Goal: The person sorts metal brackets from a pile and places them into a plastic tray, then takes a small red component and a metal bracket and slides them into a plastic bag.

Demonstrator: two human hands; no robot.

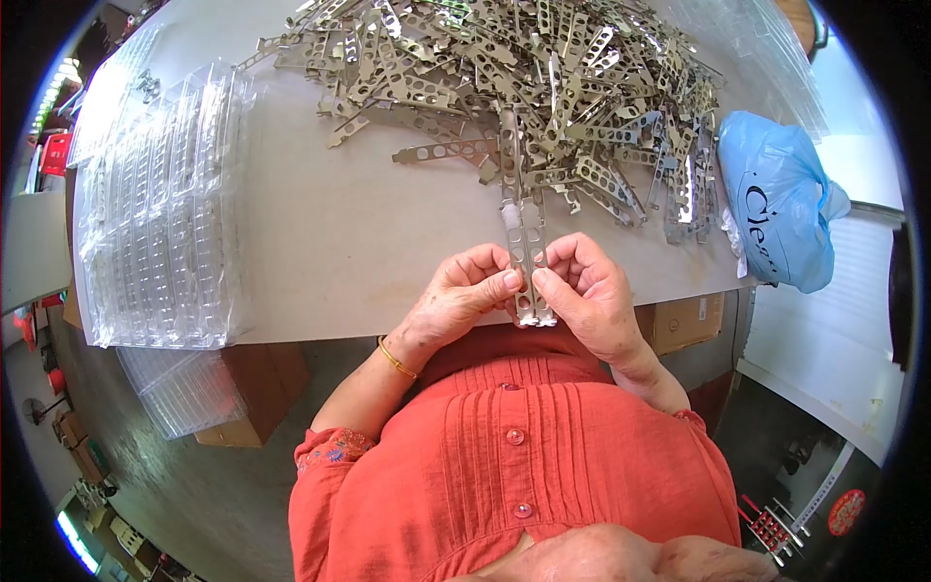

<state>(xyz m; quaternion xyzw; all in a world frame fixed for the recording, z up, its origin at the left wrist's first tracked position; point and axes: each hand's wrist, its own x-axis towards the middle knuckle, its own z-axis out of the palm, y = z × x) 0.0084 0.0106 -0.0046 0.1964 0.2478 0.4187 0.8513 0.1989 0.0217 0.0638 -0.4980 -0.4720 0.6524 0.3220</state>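
Two perforated metal strips [527,238], long and thin with round holes, stand side by side between my hands at the table's front edge. My left hand [475,283] pinches the left strip near its lower end, thumb on its face. On the other side, my right hand [585,286] grips the right strip the same way, thumb and forefinger closed. The far ends of the strips overlap the big heap of similar metal strips [465,68] in this view. One loose strip [441,152] lies at the heap's near left side.
Clear plastic trays [160,209] lie stacked at the table's left. A blue plastic bag [776,199] sits at the right edge, and clear plastic sheeting [752,48] behind it. Below the table are cardboard boxes [687,323] and another plastic tray [179,388].
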